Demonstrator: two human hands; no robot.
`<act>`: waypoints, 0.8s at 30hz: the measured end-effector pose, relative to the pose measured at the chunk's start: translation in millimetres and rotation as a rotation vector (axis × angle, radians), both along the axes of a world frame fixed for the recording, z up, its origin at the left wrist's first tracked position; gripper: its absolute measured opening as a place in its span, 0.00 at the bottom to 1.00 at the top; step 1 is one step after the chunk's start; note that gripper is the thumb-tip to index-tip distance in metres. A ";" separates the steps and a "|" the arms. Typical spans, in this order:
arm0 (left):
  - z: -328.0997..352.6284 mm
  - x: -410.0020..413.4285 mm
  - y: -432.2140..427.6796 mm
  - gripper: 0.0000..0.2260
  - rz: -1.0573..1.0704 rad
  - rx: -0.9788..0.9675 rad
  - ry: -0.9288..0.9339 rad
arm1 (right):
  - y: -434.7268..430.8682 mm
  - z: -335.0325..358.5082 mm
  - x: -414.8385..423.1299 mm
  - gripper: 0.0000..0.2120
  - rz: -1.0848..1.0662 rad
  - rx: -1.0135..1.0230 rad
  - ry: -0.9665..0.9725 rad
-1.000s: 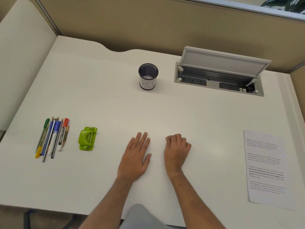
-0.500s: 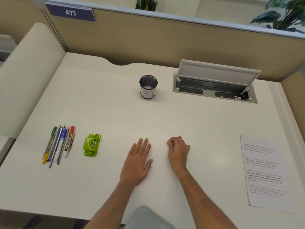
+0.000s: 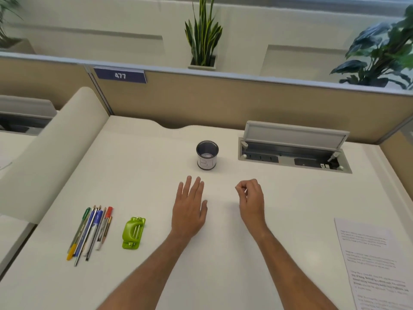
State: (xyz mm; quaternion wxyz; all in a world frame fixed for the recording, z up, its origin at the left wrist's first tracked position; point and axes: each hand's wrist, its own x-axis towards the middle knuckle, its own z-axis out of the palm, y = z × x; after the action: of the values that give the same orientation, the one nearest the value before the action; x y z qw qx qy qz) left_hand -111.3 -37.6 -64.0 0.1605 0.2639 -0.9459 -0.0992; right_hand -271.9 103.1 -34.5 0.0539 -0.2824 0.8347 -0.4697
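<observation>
My left hand (image 3: 190,209) is over the middle of the white desk (image 3: 290,202) with its fingers straight and spread, holding nothing. My right hand (image 3: 251,201) is beside it, fingers curled in with the thumb against the fingertips, and nothing shows in it. A dark mesh pen cup (image 3: 207,155) with a white label stands just beyond the left hand. Several pens, pencils and markers (image 3: 91,232) lie in a row at the front left. A green hole punch (image 3: 134,233) lies to their right.
A printed sheet of paper (image 3: 375,262) lies at the right edge. An open cable box with sockets (image 3: 292,153) is set into the desk at the back right. Beige partition walls stand behind and on the left, with plants beyond.
The camera has tilted up, showing the partition and plants. Both hands have lifted and moved a little forward toward the cup. The objects on the desk have not moved.
</observation>
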 end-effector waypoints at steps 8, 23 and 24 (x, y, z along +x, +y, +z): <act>41.8 -73.2 -70.6 0.28 0.174 0.008 0.036 | -120.9 48.3 -45.6 0.06 0.054 0.154 0.135; -0.2 -98.0 -110.2 0.29 0.229 0.124 0.109 | -177.9 33.7 -71.0 0.06 0.057 0.384 0.103; -2.2 -96.7 -109.7 0.29 0.235 0.138 0.110 | -177.6 34.1 -72.0 0.05 0.050 0.374 0.089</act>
State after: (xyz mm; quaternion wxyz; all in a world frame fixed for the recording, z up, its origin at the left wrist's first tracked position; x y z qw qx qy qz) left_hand -208.0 -147.2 -66.3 0.2042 0.3775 -0.8891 -0.1590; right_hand -343.8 -74.5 -0.4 0.0799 -0.3085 0.9018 -0.2918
